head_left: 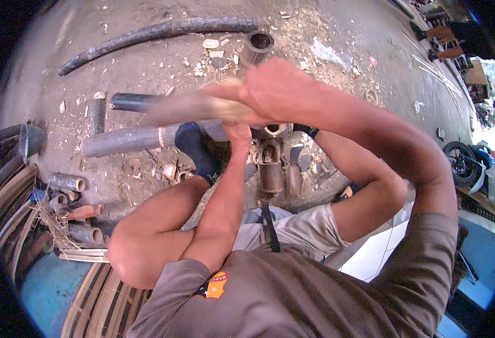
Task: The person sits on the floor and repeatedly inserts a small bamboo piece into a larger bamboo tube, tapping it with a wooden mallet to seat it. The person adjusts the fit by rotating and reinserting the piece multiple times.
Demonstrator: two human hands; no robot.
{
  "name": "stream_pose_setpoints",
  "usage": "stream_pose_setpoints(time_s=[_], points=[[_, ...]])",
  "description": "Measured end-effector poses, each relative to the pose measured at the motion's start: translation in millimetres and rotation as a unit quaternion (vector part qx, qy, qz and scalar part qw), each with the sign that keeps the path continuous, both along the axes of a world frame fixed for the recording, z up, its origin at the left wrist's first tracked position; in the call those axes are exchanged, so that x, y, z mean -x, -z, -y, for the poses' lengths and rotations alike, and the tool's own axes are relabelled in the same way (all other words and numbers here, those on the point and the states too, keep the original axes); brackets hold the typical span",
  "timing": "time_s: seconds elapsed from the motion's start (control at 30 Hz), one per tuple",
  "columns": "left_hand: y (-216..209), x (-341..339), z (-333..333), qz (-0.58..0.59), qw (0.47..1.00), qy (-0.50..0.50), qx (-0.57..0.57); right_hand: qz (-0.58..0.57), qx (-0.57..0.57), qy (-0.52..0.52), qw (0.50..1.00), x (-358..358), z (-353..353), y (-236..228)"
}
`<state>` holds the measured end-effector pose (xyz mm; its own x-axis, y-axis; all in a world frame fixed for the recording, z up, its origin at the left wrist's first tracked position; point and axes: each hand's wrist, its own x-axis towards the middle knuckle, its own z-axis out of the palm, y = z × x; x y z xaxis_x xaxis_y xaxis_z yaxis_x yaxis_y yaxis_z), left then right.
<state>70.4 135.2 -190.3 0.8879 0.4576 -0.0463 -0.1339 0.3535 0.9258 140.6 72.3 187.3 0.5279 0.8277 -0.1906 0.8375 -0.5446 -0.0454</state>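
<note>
My right hand (270, 87) is closed and blurred in front of me, its raised arm coming in from the right. My left hand (238, 134) is just below it, fingers bent in at a pale, fibrous piece (233, 109). From between the hands a long grey-brown shape (180, 110) reaches left; it is too smeared by motion to name, and which hand holds it is unclear. Under the hands lies a thick grey bamboo pole (132, 138), with my dark-covered foot (194, 147) against it. A black-ended tube (129, 102) shows behind the blurred shape.
Beyond my hands an open bamboo tube (257, 47) and a long curved pole (163, 32) are on the chip-strewn ground. A cut bamboo piece (271, 173) lies between my legs. Short bamboo lengths (67, 182) are piled left. A person's legs (444, 42) show far right.
</note>
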Motion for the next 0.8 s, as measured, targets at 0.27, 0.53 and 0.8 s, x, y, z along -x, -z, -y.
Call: stream_pose_setpoints(time_s=[0.27, 0.53, 0.8], points=[[-48.2, -5.8, 17.2, -0.021, 0.988, -0.102, -0.110, 0.041, -0.113, 0.003, 0.993, 2.2, -1.0, -10.9], [-162.8, 27.6, 81.3, -0.024, 0.985, 0.148, -0.082, -0.005, -0.145, 0.278, 0.949, 45.8, 94.2, -47.4], [-182.5, 27.2, 138.9, 0.116, 0.846, 0.287, -0.433, 0.048, -0.550, 0.561, 0.616, 184.6, 209.1, 25.3]])
